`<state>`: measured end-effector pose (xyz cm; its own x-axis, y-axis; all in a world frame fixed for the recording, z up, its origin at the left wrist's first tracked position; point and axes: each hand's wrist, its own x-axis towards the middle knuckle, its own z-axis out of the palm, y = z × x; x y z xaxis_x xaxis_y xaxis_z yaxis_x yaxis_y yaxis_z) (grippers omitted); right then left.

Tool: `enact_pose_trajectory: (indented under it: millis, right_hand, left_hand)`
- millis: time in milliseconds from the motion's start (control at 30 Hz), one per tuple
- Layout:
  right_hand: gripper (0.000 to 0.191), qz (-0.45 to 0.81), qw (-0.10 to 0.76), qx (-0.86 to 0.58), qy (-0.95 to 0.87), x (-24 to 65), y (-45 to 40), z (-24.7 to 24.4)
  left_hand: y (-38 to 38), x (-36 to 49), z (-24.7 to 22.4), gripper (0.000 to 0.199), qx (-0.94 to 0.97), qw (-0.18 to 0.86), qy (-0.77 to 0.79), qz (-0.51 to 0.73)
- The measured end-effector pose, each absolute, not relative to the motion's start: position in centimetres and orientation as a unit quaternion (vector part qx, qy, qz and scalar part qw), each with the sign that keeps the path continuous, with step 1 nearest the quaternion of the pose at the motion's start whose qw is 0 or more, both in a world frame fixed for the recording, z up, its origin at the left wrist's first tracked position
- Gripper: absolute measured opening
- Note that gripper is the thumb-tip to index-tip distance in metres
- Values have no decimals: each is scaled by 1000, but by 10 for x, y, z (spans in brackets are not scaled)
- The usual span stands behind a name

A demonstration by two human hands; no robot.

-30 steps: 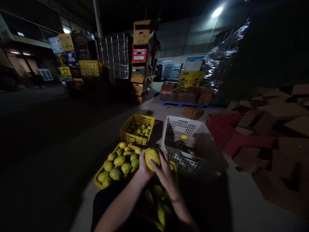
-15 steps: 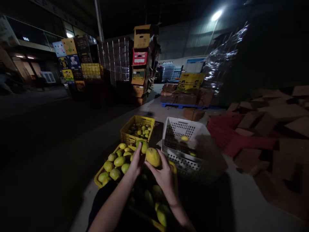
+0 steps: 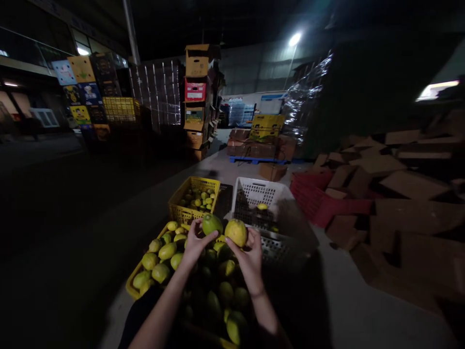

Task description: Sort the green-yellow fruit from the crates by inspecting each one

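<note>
My left hand (image 3: 198,242) grips a green fruit (image 3: 212,225) between thumb and fingers. Just beside it, my right hand (image 3: 249,249) holds a yellow fruit (image 3: 236,232), its thumb on the near side. Both fruits are raised over a yellow crate (image 3: 131,287) full of yellow-green fruit, whose near part lies in shadow. Behind that stands a second yellow crate (image 3: 175,212) with smaller-looking fruit inside. To its right, a white crate (image 3: 240,194) contains a yellow fruit (image 3: 262,206) and another one, partly hidden.
Flattened cardboard (image 3: 410,218) and a red crate (image 3: 312,198) lie on the right. Farther back are a blue pallet (image 3: 250,159) with boxes, a tall stack of cartons (image 3: 196,92), and more boxes (image 3: 90,92) at the left.
The view has turned to the right. My left hand has changed from a side-on pose to a visible thumb-and-finger grip on the green fruit, now level with the yellow one.
</note>
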<state>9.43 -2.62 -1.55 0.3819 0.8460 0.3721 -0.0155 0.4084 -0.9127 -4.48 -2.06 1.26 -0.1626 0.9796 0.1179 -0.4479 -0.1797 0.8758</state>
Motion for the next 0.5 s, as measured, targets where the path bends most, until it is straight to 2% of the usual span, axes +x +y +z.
enact_pose_trajectory:
  millis: [133, 300, 400, 500]
  right_hand:
    - [45, 441, 697, -376, -423, 102, -31, -10]
    - [52, 505, 689, -338, -395, 109, -37, 3]
    - [54, 524, 697, -329, -363, 113, -41, 5]
    - [45, 543, 711, -302, -328, 116, -43, 1]
  left_hand:
    - [-25, -36, 17, 31, 282, 646, 312, 637]
    - [-22, -29, 19, 18, 183, 721, 251, 619]
    - [-16, -26, 18, 25, 167, 747, 195, 614]
    - [-13, -23, 15, 39, 177, 761, 157, 604]
